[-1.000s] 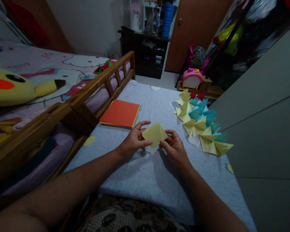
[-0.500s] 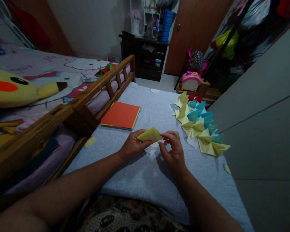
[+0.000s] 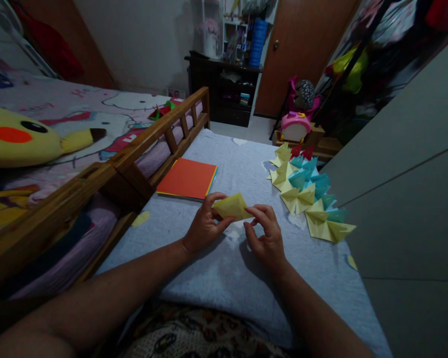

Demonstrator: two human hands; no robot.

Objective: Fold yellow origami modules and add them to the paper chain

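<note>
A small folded yellow paper (image 3: pixel 231 207) is held above the bed surface in front of me. My left hand (image 3: pixel 206 221) grips its left end, thumb below and fingers behind. With its fingertips, my right hand (image 3: pixel 266 232) touches the paper's right edge; its thumb is bent and apart from the paper. Beyond my left hand lies a stack of square paper sheets (image 3: pixel 187 178), orange on top. To the right stand rows of folded paper pieces, with yellow ones (image 3: pixel 297 199), blue ones (image 3: pixel 309 176) and red ones (image 3: pixel 301 151).
The pale blue bed sheet (image 3: pixel 216 278) lies under everything. A wooden rail (image 3: pixel 149 134) runs along the left, with a yellow plush toy (image 3: pixel 18 136) beyond it. At the right stands a pale cabinet (image 3: pixel 414 199). A dark shelf unit (image 3: pixel 224 89) is at the back.
The yellow paper has turned slightly in my left hand, whose fingers have curled up higher behind it. My right fingertips remain at its right edge. The view has shifted a little.
</note>
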